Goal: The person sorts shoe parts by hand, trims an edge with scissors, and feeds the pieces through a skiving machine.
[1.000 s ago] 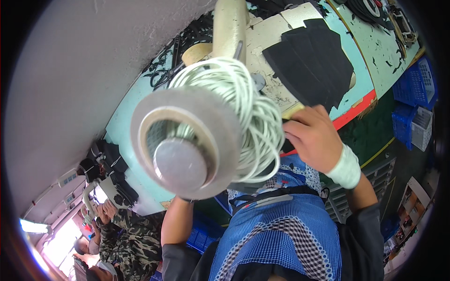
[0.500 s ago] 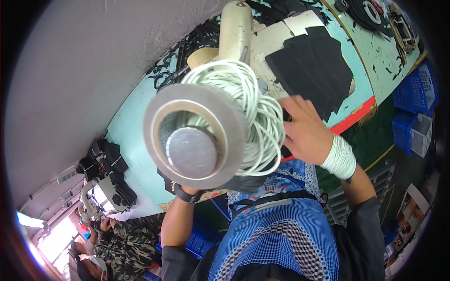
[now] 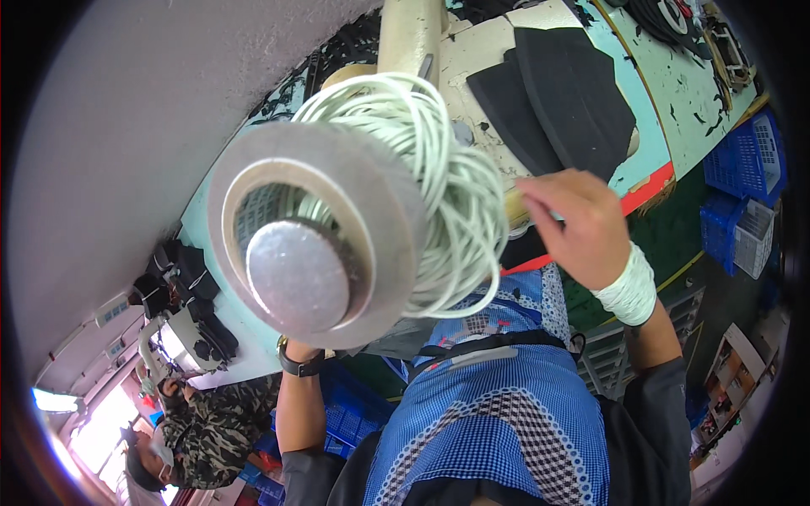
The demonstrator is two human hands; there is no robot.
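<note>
A large bundle of pale white cord (image 3: 430,169) hangs in loops behind a thick grey metal ring (image 3: 380,194), close to the camera. Within the ring is a round, flat-faced metal piece (image 3: 298,277). My right hand (image 3: 586,232) is just right of the cord, apart from it, with thumb and forefinger drawn together; whether anything is between them I cannot make out. White cord (image 3: 631,287) is wound round the right wrist. Only a little of my left hand (image 3: 299,350) shows under the ring, above a dark wristband; its fingers are hidden.
Flat black pieces (image 3: 574,101) lie on the worktable at the upper right. A cream machine column (image 3: 409,38) rises behind the cord. Blue crates (image 3: 747,160) stand at the right. At the lower left a person in a camouflage top (image 3: 219,430) sits by another machine.
The metal ring and cord appear further left and higher. My right hand has drawn away from the cord to the right, its fingers coming together. The black pieces look less fanned out.
</note>
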